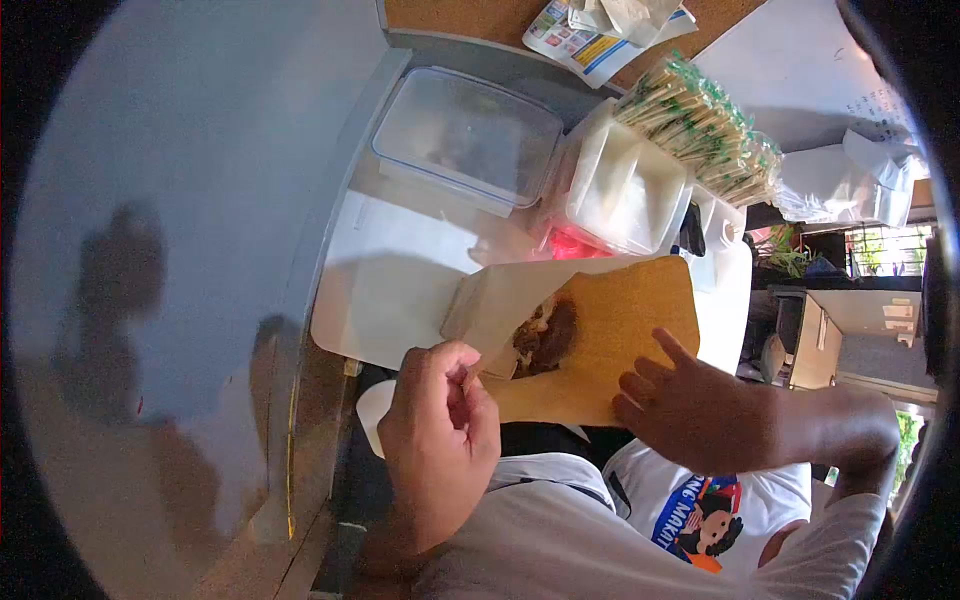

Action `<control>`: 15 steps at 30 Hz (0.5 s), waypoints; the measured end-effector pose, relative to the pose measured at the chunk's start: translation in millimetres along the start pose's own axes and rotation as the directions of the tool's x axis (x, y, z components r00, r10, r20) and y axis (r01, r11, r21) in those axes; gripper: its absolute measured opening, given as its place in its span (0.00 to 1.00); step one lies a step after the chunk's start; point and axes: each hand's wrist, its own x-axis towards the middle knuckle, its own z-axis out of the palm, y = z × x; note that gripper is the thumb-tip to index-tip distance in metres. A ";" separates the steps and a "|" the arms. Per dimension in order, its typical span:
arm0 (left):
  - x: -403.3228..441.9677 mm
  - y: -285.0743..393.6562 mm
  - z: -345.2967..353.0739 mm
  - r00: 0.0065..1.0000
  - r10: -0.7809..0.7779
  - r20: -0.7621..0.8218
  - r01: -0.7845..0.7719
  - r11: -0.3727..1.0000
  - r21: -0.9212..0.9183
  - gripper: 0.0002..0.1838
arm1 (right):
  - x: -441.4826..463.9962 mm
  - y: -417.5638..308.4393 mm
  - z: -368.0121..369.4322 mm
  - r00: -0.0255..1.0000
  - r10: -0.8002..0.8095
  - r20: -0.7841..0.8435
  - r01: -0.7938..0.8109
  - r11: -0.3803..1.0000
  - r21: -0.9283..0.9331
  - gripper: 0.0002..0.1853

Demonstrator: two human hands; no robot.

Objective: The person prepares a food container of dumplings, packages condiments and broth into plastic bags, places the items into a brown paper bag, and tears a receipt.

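Observation:
My left hand (pixel 440 430) is closed in a pinch at the near left corner of a tan, board-like piece (pixel 630 310). What its fingertips hold, if anything, is too small to make out. My right hand (pixel 690 405) reaches in from the right, holding nothing visible. Its fingers are apart, some partly bent, over the near right edge of the tan piece. Between the hands, a dark brown, lumpy mass (pixel 548 335) lies against a pale, whitish wrapper or container wall (pixel 490 310). I cannot tell what the mass is.
On the white table (pixel 375 290) stand a lidded clear plastic container (pixel 470 130) and a divided white bin (pixel 630 190). Wrapped sticks with green ends (pixel 705 125) lie by the bin, with a pink plastic item (pixel 575 243) below. A grey wall (pixel 200 150) borders the left.

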 end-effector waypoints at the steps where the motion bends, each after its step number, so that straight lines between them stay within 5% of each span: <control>1: -0.3 -0.8 -0.8 1.000 -0.004 -0.004 0.004 1.000 -0.001 0.15 | -0.8 -6.5 6.0 0.999 0.022 0.031 -0.022 1.000 0.014 0.13; 4: -1.6 2.1 -2.4 0.999 -0.042 0.001 0.042 0.999 -0.005 0.15 | 3.6 -16.2 11.2 0.991 0.107 0.077 -0.112 0.992 0.066 0.10; 13: -0.9 5.0 -14.8 0.997 -0.061 0.057 0.063 0.997 -0.034 0.16 | -3.6 -18.8 0.8 0.966 -0.009 0.259 -0.067 0.956 0.285 0.13; 15: -4.2 5.3 -12.7 0.996 -0.041 0.082 0.043 0.999 -0.027 0.16 | -3.2 -7.1 4.3 0.980 -0.079 0.181 -0.006 0.904 0.428 0.13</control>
